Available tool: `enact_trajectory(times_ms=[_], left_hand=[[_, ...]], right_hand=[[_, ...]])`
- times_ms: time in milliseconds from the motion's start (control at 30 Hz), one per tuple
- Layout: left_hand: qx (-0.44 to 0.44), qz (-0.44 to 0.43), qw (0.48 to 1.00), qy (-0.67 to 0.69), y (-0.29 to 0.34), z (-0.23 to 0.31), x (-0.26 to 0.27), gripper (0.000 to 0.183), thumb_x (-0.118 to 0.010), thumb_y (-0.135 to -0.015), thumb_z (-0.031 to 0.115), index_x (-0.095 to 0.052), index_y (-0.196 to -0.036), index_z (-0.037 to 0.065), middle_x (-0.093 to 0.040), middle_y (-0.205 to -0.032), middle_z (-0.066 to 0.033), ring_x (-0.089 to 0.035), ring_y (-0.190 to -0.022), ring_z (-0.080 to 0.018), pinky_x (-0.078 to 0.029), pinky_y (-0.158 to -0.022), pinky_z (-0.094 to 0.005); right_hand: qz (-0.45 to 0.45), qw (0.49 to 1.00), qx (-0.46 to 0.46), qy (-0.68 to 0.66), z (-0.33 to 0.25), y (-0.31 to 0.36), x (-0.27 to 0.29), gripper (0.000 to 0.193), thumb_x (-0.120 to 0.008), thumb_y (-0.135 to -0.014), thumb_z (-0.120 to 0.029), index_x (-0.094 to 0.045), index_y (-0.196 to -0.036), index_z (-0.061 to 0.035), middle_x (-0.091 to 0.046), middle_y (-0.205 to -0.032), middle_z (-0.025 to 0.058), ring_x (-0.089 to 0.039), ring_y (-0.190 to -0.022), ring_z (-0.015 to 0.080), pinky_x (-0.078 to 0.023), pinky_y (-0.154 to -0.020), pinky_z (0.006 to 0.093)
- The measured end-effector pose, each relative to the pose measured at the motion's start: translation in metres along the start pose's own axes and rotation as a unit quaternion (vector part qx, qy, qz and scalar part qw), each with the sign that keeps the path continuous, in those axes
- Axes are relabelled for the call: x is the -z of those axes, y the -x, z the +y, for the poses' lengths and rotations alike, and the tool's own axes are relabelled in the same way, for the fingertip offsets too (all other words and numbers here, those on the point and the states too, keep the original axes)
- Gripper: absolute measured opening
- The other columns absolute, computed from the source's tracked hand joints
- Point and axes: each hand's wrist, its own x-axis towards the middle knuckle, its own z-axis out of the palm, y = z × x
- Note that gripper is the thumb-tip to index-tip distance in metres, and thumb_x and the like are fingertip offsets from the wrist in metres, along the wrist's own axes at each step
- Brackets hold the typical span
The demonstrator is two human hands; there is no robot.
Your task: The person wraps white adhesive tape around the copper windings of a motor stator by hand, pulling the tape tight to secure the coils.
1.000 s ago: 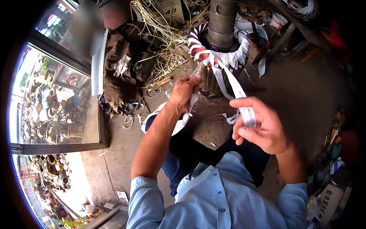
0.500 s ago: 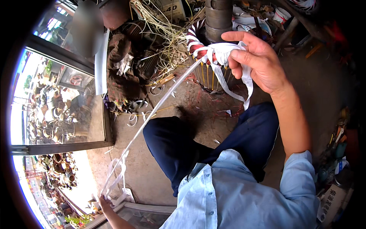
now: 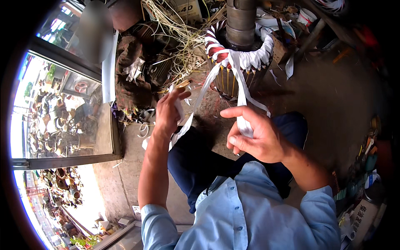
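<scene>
An electric motor stator (image 3: pixel 228 83) stands on the floor in front of me. Its red wire coil ends (image 3: pixel 221 55) are bound with white cloth tape (image 3: pixel 262 53), closely on the right and more loosely on the left. My left hand (image 3: pixel 167 112) is closed around a bunch of this tape, left of the stator. A slack strand (image 3: pixel 205 89) runs from that hand up to the coils. My right hand (image 3: pixel 260 137), nearer my lap, pinches a second strand (image 3: pixel 241 93) hanging from the front of the ring; its index finger points left.
A dark metal cylinder (image 3: pixel 240 27) rises from the stator's middle. Tangled pale strips (image 3: pixel 179 29) and a brown cloth-like bundle (image 3: pixel 131 75) lie to the left. A glass-paned door frame (image 3: pixel 66 160) stands farther left. Cluttered tools and a canister (image 3: pixel 366 212) are at right.
My left hand has come up from the lower left toward the stator, slackening its taut strand. My right hand has left the ring and drawn its strand down toward my lap.
</scene>
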Motion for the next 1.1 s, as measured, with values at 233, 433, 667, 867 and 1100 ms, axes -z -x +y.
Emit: enact_trajectory(times_ms=[233,433,667,867,1100], left_hand=[[0.071,-0.169,0.982,-0.040,-0.037,-0.007,-0.073,0.023,-0.060,-0.096,0.028,-0.062,-0.092,0.005,-0.049,-0.062,0.0030,-0.030,-0.041,-0.0043,-0.021,-0.035,-0.0226],[0.015,-0.060,0.982,-0.181,0.029,0.012,0.045,0.021,-0.061,-0.095,0.024,-0.066,-0.085,0.006,-0.040,-0.057,0.0087,-0.031,-0.048,-0.0015,-0.021,-0.043,-0.0217],[0.165,0.304,0.909,-0.232,0.209,-0.052,0.350,0.024,-0.056,-0.095,0.029,-0.056,-0.083,0.008,-0.035,-0.051,0.0082,-0.028,-0.034,-0.0033,-0.019,-0.030,-0.0214],[0.220,0.531,0.818,0.011,0.332,-0.115,0.475,0.029,-0.054,-0.094,0.037,-0.053,-0.083,0.010,-0.044,-0.060,0.0016,-0.031,-0.038,-0.0091,-0.020,-0.033,-0.0254],[0.010,0.119,0.992,0.025,0.089,-0.003,0.147,0.034,-0.047,-0.100,0.028,-0.065,-0.098,-0.001,-0.068,-0.081,-0.0099,-0.031,-0.040,-0.0040,-0.023,-0.035,-0.0195]], right_hand=[[0.058,0.998,0.005,0.034,-0.004,0.051,0.002,0.049,-0.057,-0.088,0.004,-0.041,-0.135,-0.0013,-0.065,-0.080,0.0062,-0.062,-0.068,0.0091,-0.052,-0.065,0.0246],[0.149,0.987,0.036,-0.040,-0.033,0.043,0.046,0.049,-0.061,-0.091,-0.005,-0.043,-0.136,-0.0014,-0.064,-0.081,0.0079,-0.060,-0.067,0.0090,-0.050,-0.063,0.0223],[0.144,0.984,0.103,-0.026,-0.040,-0.005,0.088,0.042,-0.059,-0.092,-0.007,-0.049,-0.131,-0.0004,-0.064,-0.079,0.0078,-0.060,-0.063,0.0105,-0.050,-0.059,0.0227],[0.097,0.989,0.089,-0.070,-0.008,-0.028,0.077,0.042,-0.059,-0.092,-0.007,-0.048,-0.133,-0.0018,-0.065,-0.079,0.0075,-0.061,-0.062,0.0094,-0.050,-0.060,0.0221],[0.064,0.992,0.042,-0.104,0.005,-0.016,0.032,0.042,-0.058,-0.094,-0.005,-0.044,-0.133,-0.0012,-0.063,-0.082,0.0059,-0.060,-0.065,0.0078,-0.051,-0.062,0.0228]])
